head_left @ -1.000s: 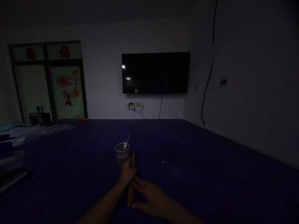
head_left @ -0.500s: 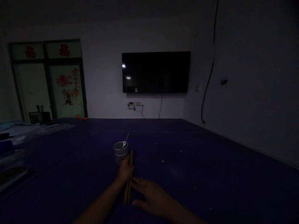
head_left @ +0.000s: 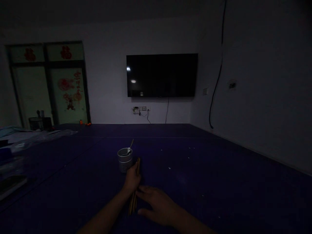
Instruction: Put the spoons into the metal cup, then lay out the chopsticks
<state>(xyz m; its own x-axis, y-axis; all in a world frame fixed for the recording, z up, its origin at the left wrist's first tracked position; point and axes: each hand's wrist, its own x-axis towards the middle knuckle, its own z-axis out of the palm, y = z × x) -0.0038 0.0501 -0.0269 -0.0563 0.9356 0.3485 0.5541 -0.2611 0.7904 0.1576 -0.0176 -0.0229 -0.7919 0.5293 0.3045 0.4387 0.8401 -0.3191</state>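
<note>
In this dim room my left hand point(head_left: 132, 180) is closed around a bundle of wooden chopsticks point(head_left: 135, 191) that lie lengthwise on the dark blue surface point(head_left: 195, 182). My right hand point(head_left: 156, 204) rests beside the near end of the bundle, its fingers spread and touching the sticks. Just beyond my left hand stands a small grey cup point(head_left: 124, 159) with a spoon point(head_left: 131, 147) sticking out of it.
A black TV point(head_left: 162, 75) hangs on the far wall above a socket with cables point(head_left: 142, 110). Glass doors with red decorations point(head_left: 48, 84) are at the back left. Plastic sheets and dark objects point(head_left: 21, 143) lie at the left edge. A cable point(head_left: 215, 84) runs down the right wall.
Both hands and the chopsticks have hardly shifted; the view has drifted slightly, so the cup and hands sit a little further left in the picture.
</note>
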